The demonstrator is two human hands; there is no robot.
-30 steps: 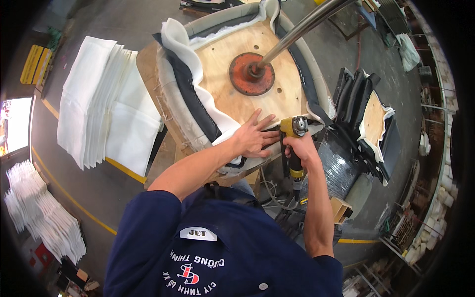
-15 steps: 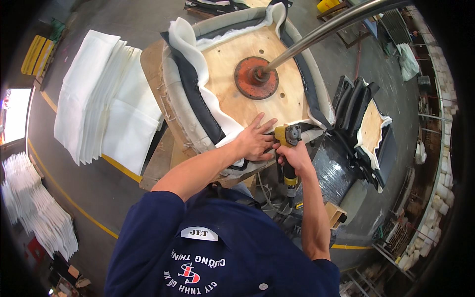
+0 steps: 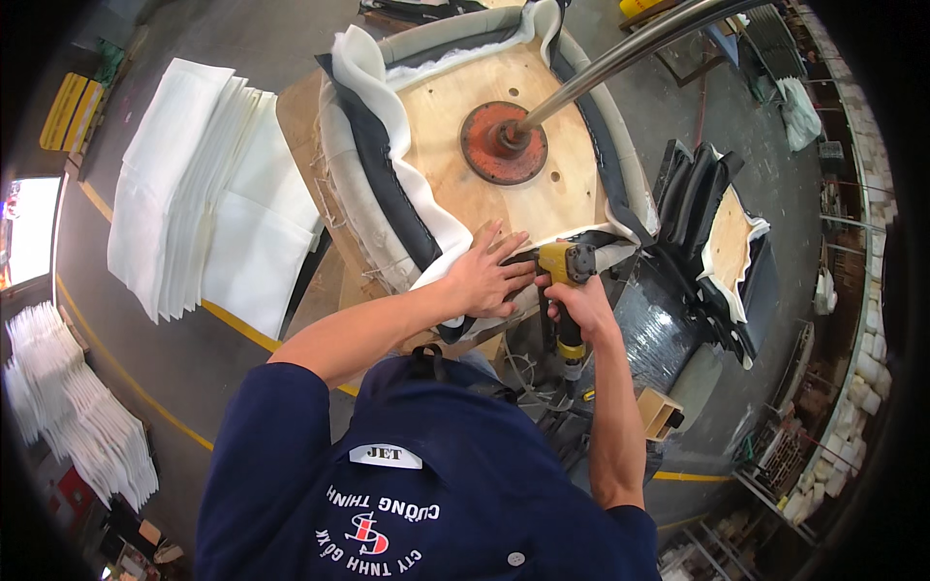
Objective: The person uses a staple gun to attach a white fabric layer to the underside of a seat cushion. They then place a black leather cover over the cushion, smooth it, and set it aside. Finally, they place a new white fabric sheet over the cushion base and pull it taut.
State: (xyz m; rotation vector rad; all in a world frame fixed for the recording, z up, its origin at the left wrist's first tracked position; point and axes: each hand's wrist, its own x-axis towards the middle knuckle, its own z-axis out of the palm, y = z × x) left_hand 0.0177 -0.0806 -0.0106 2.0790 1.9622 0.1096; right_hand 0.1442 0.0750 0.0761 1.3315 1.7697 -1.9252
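Observation:
A plywood seat panel (image 3: pixel 441 121) lies under a red round clamp plate (image 3: pixel 480 145) on a slanting metal rod (image 3: pixel 620 68). White padding (image 3: pixel 405 179) and a black cover (image 3: pixel 373 189) stand up around its edges, inside a grey padded rim (image 3: pixel 339 160). My left hand (image 3: pixel 487 278) rests at the near edge with fingers spread, pressing on the padding and cover. My right hand (image 3: pixel 584 308) is wrapped round the handle of a yellow-and-black staple gun (image 3: pixel 559 259). The gun's nose points left along the near edge, close to my left fingertips.
White padding sheets (image 3: pixel 174 194) are stacked at the left, with another pile (image 3: pixel 77 407) farther down. At the right lie black covers and a padded panel (image 3: pixel 727 237). A small wooden box (image 3: pixel 657 412) sits by my right forearm, and an air hose (image 3: pixel 523 373) hangs below the gun.
My left hand has slid slightly left along the near edge, its fingers still spread. The staple gun stays at nearly the same place in my right hand.

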